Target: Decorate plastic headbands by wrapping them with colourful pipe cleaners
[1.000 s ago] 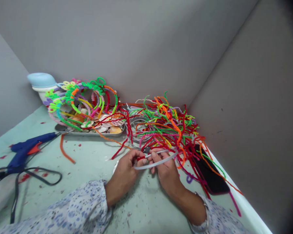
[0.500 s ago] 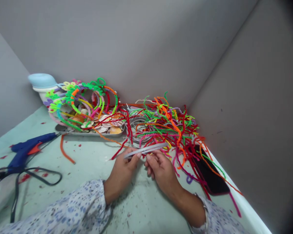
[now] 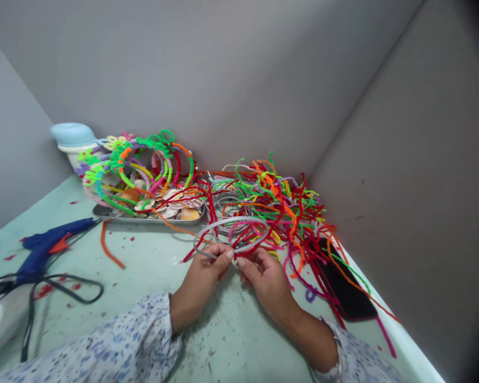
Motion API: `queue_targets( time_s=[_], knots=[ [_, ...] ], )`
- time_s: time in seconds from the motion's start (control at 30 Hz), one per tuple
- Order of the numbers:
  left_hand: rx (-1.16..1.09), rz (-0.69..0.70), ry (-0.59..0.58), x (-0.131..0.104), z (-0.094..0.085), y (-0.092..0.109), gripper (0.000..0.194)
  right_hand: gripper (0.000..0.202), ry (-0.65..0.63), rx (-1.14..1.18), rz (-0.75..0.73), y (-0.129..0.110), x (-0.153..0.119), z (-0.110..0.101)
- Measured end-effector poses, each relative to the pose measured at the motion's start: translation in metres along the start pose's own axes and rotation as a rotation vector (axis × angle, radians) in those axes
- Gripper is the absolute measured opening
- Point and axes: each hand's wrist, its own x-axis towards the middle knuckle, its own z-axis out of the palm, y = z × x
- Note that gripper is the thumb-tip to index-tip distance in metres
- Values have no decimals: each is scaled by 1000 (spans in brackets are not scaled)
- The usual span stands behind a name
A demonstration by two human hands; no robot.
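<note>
My left hand (image 3: 201, 277) pinches a thin pale grey hoop (image 3: 232, 219) between thumb and fingers, near the middle of the table. Close beside it, my right hand (image 3: 268, 281) is closed at the hoop's near side, thumb against fingers. A bit of red fuzzy stem (image 3: 236, 256) shows between the two thumbs; how it sits on the hoop is hard to make out. Tilted so that its oval shows, the hoop stands out beyond my fingertips. Right behind it lies a tangle of coloured pipe cleaners (image 3: 291, 213) with coiled silver wire hoops (image 3: 225, 199).
At the back left, hoops wrapped in pipe cleaners (image 3: 143, 142) rest over a metal tray (image 3: 159, 221) of shells, beside a blue-lidded bottle (image 3: 74, 135). A blue glue gun (image 3: 38, 255) with its cord lies left. A phone (image 3: 345, 290) lies right, partly under stems. Walls enclose the table.
The hoop has tipped from nearly edge-on to a view of its open oval. Both hands stay almost in place, with the fingertips slightly closer together.
</note>
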Motion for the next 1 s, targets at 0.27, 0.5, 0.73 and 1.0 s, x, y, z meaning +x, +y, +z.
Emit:
queue_targets(
  time_s=[0.27, 0.5, 0.73, 1.0],
  knots=[
    [-37, -21, 4, 1, 0, -1, 26, 8, 40, -67, -120, -1, -1, 1],
    [-95, -71, -61, 0, 1, -2, 21, 14, 87, 77, -62, 1, -2, -2],
    [-51, -68, -61, 1, 1, -2, 19, 21, 152, 118, -59, 1, -2, -3],
    [-56, -122, -113, 1, 2, -1, 23, 23, 134, 31, -36, -1, -1, -4]
  ],
)
